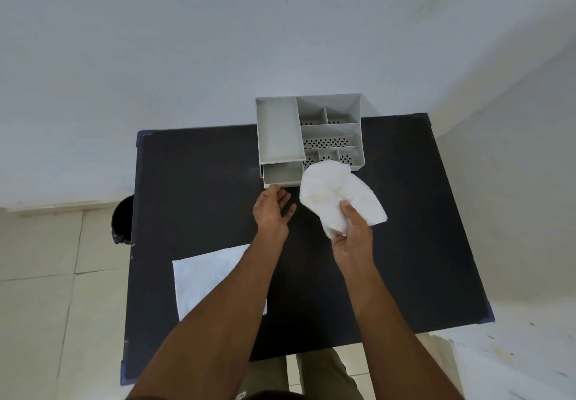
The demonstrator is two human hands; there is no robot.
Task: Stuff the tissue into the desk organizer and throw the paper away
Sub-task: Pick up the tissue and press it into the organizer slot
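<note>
A grey desk organizer (277,128) with several compartments stands at the far edge of the black table (405,228). Its low drawer (282,175) is pulled out toward me. My right hand (353,237) grips a crumpled white tissue (333,194), held just in front of the organizer's right part. My left hand (271,209) is open, fingers touching the drawer's front edge. A flat white sheet of paper (202,275) lies on the table at the near left, partly hidden under my left forearm.
A black bin (122,225) stands on the tiled floor beside the table's left edge. A white wall rises behind the table. My legs show below the table's near edge.
</note>
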